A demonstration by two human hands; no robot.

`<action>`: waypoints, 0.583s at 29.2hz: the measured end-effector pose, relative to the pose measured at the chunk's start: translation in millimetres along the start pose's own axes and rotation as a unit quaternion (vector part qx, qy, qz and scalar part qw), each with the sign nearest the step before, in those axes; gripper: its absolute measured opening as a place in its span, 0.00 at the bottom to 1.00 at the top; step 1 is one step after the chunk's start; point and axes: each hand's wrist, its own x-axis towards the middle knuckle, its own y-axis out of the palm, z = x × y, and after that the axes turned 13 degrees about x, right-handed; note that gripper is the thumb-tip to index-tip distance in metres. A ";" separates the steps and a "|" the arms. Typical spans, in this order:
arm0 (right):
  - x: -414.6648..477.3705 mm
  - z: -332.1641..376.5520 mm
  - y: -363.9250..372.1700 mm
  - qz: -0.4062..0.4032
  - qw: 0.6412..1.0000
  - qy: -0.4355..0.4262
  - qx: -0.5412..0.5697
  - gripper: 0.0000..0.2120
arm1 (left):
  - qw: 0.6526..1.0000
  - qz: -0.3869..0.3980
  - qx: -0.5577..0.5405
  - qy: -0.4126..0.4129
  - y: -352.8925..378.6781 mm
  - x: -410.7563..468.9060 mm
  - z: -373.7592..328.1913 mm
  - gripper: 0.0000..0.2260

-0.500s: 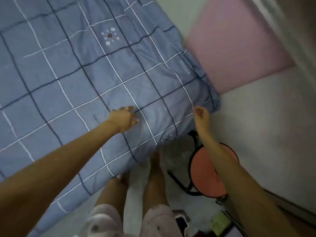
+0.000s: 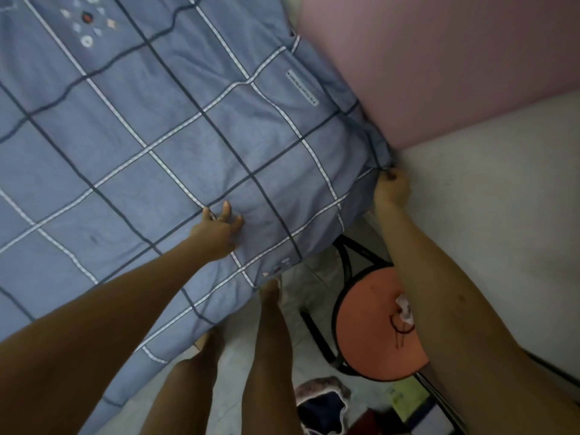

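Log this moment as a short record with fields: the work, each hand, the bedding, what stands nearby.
work: smoothing out a blue checked quilt
left hand: rests flat on the quilt, fingers spread
right hand: grips the quilt's corner, beside the pink panel
nearby: round orange-seated stool, partly behind the right forearm

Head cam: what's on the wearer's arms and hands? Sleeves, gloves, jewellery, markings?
The left forearm and right forearm are bare: no sleeves, gloves or watch in view. The left hand wears a thin ring on one finger. The right hand shows a dark-painted nail.
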 end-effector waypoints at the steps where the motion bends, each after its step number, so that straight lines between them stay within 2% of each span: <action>1: -2.5 -2.5 -2.1 -0.025 0.999 -0.007 -0.024 0.13 | 1.000 -0.002 0.003 0.002 -2.0 0.2 -0.3 0.32; 4: -30.7 4.2 -11.2 -0.136 0.989 -0.041 -0.043 0.13 | 1.000 0.014 0.003 0.004 -9.0 -4.3 -3.7 0.31; 7: -68.8 8.2 -17.6 -0.211 0.971 -0.111 -0.005 0.13 | 0.999 0.035 -0.011 -0.001 -12.4 -10.2 -2.8 0.31; 10: -134.2 20.8 -33.7 -0.173 0.964 -0.192 0.061 0.10 | 0.996 0.051 -0.069 -0.008 -32.3 -26.9 -1.9 0.28; 12: -182.2 28.6 -40.5 -0.108 0.961 -0.238 0.086 0.11 | 0.979 0.037 -0.199 -0.024 -48.7 -48.3 1.1 0.24; 13: -208.0 33.4 -43.6 -0.063 0.958 -0.265 0.087 0.12 | 0.950 0.019 -0.310 -0.039 -55.4 -61.9 4.5 0.21; 14: -230.8 37.1 -45.2 -0.017 0.951 -0.297 0.080 0.12 | 0.905 -0.008 -0.422 -0.053 -59.0 -74.0 6.5 0.17; 15: -254.3 41.0 -47.1 0.029 0.937 -0.342 0.065 0.11 | 0.843 -0.028 -0.532 -0.070 -61.3 -94.8 7.5 0.13; 17: -297.8 48.4 -47.6 0.112 0.895 -0.432 0.019 0.06 | 0.668 -0.044 -0.736 -0.102 -65.3 -148.2 6.6 0.13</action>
